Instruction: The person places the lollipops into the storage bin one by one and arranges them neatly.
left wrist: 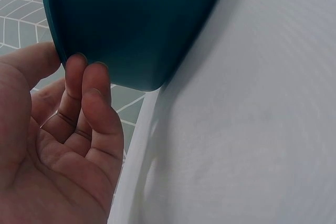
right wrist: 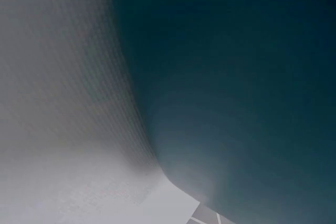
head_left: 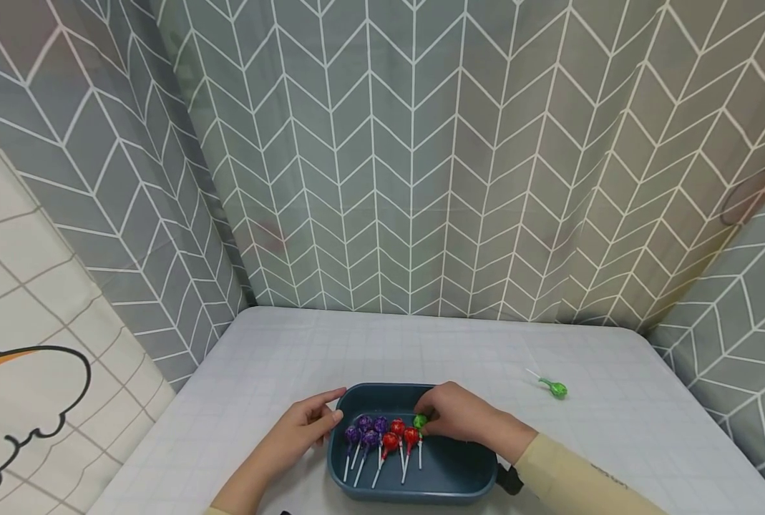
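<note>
A dark blue tray (head_left: pixel 443 493) with rounded corners holds several purple lollipops (head_left: pixel 365 422), three red lollipops (head_left: pixel 390 440) and a green lollipop (head_left: pixel 420 420), sticks pointing toward the near side. My left hand (head_left: pixel 300 433) holds the tray's left rim; in the left wrist view the thumb is at the rim and bent fingertips (left wrist: pixel 97 80) meet the outer wall. Reaching in over the right part of the tray, my right hand (head_left: pixel 462 413) pinches the green lollipop by its wrapped head. The right wrist view shows only the tray's outer wall (right wrist: pixel 226 103), with the hand out of sight.
Another green lollipop (head_left: pixel 557 389) lies on the white table (head_left: pixel 298 343), back right of the tray. Grey patterned curtains (head_left: pixel 414 179) stand behind the table and at its sides. A black strap (head_left: pixel 509 479) shows under the right wrist.
</note>
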A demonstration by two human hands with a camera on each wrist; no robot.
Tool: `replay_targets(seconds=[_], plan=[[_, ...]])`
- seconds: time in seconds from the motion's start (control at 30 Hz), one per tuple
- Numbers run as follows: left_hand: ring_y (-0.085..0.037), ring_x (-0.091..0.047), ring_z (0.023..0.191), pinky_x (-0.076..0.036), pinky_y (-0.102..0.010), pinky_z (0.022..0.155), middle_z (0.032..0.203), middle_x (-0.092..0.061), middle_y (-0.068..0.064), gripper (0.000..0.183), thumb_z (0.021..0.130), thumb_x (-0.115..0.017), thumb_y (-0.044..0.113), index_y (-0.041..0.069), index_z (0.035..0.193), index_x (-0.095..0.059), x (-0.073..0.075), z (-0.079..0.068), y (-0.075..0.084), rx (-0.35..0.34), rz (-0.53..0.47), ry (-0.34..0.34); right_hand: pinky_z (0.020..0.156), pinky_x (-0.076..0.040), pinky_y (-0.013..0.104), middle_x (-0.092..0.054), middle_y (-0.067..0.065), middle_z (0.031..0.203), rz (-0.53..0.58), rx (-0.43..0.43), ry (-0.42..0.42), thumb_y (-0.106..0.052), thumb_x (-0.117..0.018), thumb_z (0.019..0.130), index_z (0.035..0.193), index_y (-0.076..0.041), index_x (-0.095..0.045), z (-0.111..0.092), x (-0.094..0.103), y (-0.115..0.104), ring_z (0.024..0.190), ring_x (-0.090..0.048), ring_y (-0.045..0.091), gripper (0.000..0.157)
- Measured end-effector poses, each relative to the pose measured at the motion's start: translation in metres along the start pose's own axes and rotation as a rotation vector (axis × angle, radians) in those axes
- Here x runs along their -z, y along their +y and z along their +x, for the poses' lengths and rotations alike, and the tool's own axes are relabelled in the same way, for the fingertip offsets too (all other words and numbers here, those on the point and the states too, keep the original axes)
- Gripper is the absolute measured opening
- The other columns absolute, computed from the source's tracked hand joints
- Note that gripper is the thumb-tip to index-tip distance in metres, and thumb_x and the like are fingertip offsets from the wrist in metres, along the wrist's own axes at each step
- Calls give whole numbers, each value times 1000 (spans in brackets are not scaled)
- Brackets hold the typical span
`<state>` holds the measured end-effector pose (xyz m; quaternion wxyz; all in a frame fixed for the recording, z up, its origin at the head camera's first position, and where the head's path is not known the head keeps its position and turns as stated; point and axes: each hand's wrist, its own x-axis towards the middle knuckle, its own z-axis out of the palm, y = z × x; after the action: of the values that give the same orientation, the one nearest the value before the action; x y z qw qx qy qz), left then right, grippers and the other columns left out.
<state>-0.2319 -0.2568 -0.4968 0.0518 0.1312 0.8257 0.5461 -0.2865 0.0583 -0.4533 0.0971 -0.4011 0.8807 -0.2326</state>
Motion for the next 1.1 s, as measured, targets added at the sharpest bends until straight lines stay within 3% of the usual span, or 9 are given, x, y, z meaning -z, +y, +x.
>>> replay_targets(seconds=[0.5, 0.7, 0.97, 1.1], plan=[[-18, -56, 66, -49, -29, 54, 83, -61, -8, 45, 100, -61, 28, 13, 142, -54, 0, 2, 0, 9, -21, -5, 66, -53, 20, -72, -2, 94, -1, -20, 13, -12, -83, 80, 104, -6, -76, -3, 4, -3, 73, -63, 1, 26], [-18, -56, 66, -49, -29, 54, 83, -61, -8, 45, 100, -61, 27, 13, 142, -54, 1, 2, 0, 8, -11, -2, 67, -55, 22, -72, 5, 100, 30, -22, 24, -10, -82, 80, 108, -3, -74, -7, 12, -5, 77, -66, 4, 29], [-17, -56, 66, -49, -29, 54, 82, -60, -7, 45, 100, -61, 27, 12, 142, -54, 0, 1, 1, 5, -11, -3, 72, -55, 27, -71, 7, 105, 65, -24, 110, -15, -78, 86, 114, -3, -72, -22, 35, 3, 85, -68, 14, 31], [-17, -56, 66, -49, -29, 54, 82, -60, -7, 45, 100, -61, 26, 12, 142, -54, 1, 2, 1, 6, -17, -6, 71, -54, 25, -70, 4, 107, 117, -84, 180, -22, -77, 87, 115, -9, -72, -35, 48, 16, 88, -67, 15, 31]])
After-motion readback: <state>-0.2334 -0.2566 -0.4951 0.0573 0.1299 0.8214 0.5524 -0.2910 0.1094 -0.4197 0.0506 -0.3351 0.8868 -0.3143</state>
